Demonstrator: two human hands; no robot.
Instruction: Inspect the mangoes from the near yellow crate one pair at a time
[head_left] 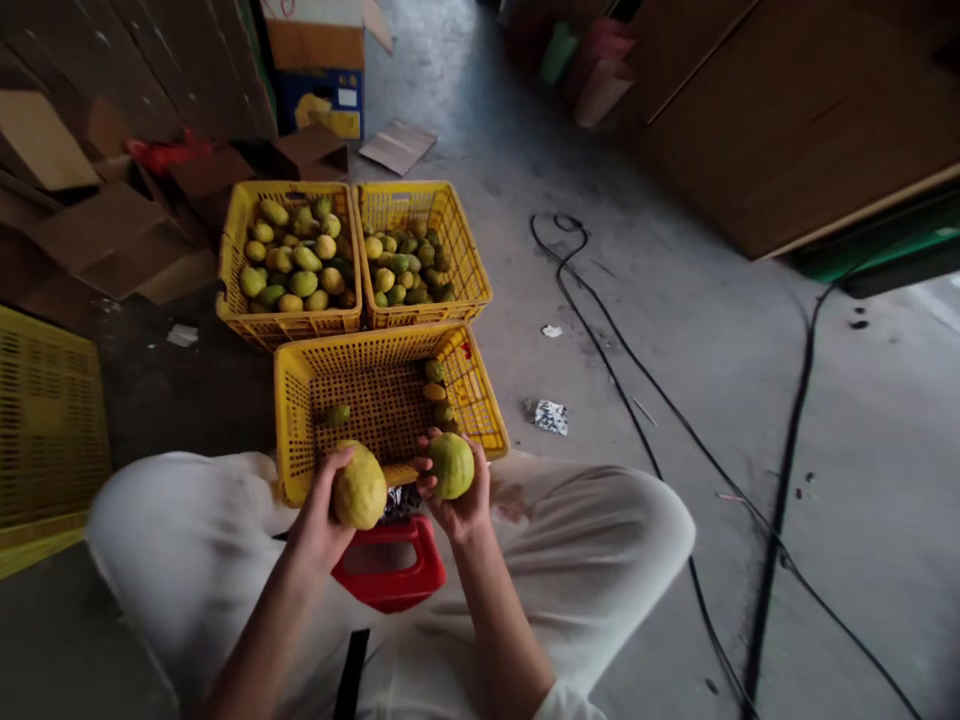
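Observation:
My left hand [324,515] is closed around a large, bumpy yellow fruit [360,486] that looks like a guava. A rounder yellow-green fruit [451,466] of similar look sits in my right hand [466,505], fingers curled round its side. Both hands are above the near rim of a yellow plastic crate [360,385] between my knees. Inside that crate lie a green fruit [337,415] at the left and several fruits [434,391] along the right. Below my hands is a red plastic handle-like frame [390,580]; what it belongs to is partly hidden.
Behind stand two yellow crates, the left one [289,325] fuller of fruit than the right one [427,312]. Another yellow crate [49,420] is at far left, near cardboard boxes [105,230]. Black cables [622,380] and a crumpled silvery wrapper [550,416] lie on the floor at right.

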